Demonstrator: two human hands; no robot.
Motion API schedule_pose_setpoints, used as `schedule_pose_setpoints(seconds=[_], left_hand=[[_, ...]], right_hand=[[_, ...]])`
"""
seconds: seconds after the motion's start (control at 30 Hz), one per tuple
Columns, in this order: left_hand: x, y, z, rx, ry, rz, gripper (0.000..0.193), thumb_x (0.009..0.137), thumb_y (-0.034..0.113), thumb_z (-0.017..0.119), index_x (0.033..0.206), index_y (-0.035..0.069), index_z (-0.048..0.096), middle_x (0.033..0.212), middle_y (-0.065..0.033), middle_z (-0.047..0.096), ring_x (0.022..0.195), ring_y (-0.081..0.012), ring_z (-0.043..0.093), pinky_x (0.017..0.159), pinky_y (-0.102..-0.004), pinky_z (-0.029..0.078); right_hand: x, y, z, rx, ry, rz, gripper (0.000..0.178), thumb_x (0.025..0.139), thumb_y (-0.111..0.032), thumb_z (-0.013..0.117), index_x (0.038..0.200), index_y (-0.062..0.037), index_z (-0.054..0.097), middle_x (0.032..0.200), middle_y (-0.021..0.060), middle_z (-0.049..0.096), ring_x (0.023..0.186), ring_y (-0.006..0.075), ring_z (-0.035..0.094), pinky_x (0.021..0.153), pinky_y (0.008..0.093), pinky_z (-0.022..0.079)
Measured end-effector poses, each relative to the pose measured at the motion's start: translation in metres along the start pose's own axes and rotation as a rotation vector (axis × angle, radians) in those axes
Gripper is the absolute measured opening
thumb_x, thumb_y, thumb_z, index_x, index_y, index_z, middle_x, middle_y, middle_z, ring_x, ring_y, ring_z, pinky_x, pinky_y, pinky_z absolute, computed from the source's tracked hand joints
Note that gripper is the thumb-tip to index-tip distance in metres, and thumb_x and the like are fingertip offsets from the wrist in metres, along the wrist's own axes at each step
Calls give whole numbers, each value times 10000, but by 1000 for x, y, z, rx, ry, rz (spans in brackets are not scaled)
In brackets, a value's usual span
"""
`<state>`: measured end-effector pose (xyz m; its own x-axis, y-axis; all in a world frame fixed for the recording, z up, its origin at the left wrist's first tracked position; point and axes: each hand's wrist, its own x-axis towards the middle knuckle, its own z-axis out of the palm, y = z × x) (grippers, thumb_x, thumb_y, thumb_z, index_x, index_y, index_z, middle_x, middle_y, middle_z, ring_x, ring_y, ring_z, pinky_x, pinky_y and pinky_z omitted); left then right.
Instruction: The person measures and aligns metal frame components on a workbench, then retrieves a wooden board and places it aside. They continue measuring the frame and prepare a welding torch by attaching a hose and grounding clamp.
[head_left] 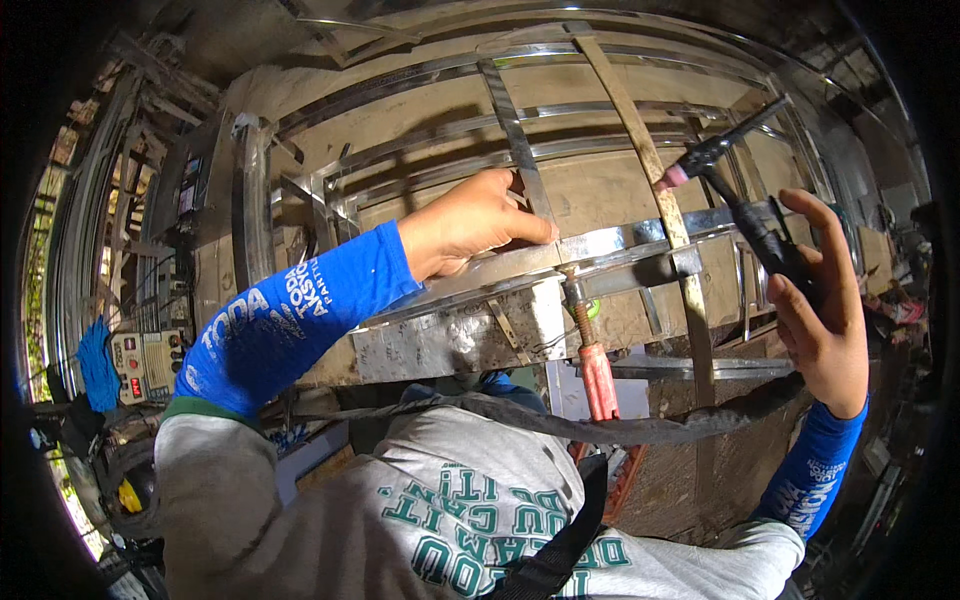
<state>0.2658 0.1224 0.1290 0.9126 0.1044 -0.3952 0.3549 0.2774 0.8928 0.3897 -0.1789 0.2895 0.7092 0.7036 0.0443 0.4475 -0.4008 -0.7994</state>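
My left hand (478,222) is closed around the end of a flat metal crossbar (508,115). Its thumb presses where that bar meets a long shiny rail (625,236) of the metal frame. Raised at the right, my right hand (825,305) grips a black TIG welding torch (765,238). The torch's pink nozzle (676,177) hangs near the bar of an F-clamp (622,105), apart from the joint under my thumb. Below the rail are the clamp's threaded screw and red handle (598,385).
A covered torch cable (480,415) runs across my front. At the left stand a control box with knobs (148,366), a blue cloth-like bundle (98,368) and stacked metal lengths (95,190). The frame lies over a brown work surface (400,95).
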Motion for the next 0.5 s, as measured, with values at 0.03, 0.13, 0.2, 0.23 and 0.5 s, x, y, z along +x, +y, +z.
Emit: schedule_pose_setpoints(seconds=[0.03,0.13,0.2,0.23,0.5], left_hand=[[-3,1,-1,-26,-40,2,546,867,2,743,1361,-20,512,1117,-120,704,964,-162,691,846,-290,569],[-9,3,4,-67,-62,17,566,867,-10,730,1381,-10,494,1131,-123,702,988,-165,690,863,-290,567],[-7,-2,0,-59,-51,-13,576,859,-14,729,1386,8,497,1153,-135,696,1007,-164,688,887,-290,561],[-4,-3,-1,-65,-71,-7,577,857,-17,729,1384,-4,494,1157,-141,693,1008,-174,688,891,-298,561],[6,-3,-7,417,-55,0,663,740,207,858,1200,-142,531,943,-182,714,829,-238,688,674,-400,565]], right_hand=[[3,1,-7,-1,-14,42,656,937,52,595,1543,-48,364,1205,94,581,781,68,516,676,222,420],[3,12,-25,6,-4,93,651,960,-43,622,1554,-72,358,857,5,577,543,6,420,458,182,286],[1,26,-37,-12,9,85,657,959,-44,628,1556,-74,355,900,13,590,531,-1,413,435,173,282],[-4,28,-44,-38,14,105,653,962,-37,620,1558,-74,355,967,32,619,535,0,411,433,171,285],[-13,35,-49,-139,195,-45,622,989,-117,597,1569,-107,373,1491,81,482,914,95,575,716,240,469]])
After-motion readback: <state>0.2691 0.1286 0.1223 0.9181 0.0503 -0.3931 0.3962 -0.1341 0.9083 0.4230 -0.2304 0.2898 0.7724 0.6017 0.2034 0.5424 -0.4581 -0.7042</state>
